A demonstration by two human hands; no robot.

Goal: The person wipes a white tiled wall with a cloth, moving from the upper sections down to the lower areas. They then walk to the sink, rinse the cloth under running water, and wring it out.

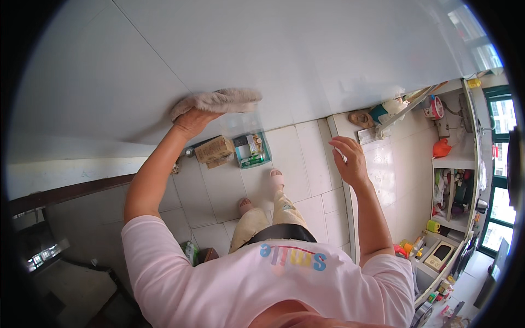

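My left hand (196,121) holds a fluffy grey-beige cloth (225,100) against the glossy pale wall (266,49). Its fingers are mostly hidden behind the cloth, and one dark seam runs down the wall towards it. On the other side, my right hand (352,162) is raised in the air with nothing in it, fingers loosely curved and thumb apart. The tiled floor (307,160) lies below it.
At the wall's foot stand a cardboard box (215,151) and a teal bin (266,153) holding cans and packets. A raised doorsill (342,164) crosses the floor at right. Beyond it are a mop-like tool's handle (404,112), a red-and-white bucket (434,107) and kitchen shelves (451,164).
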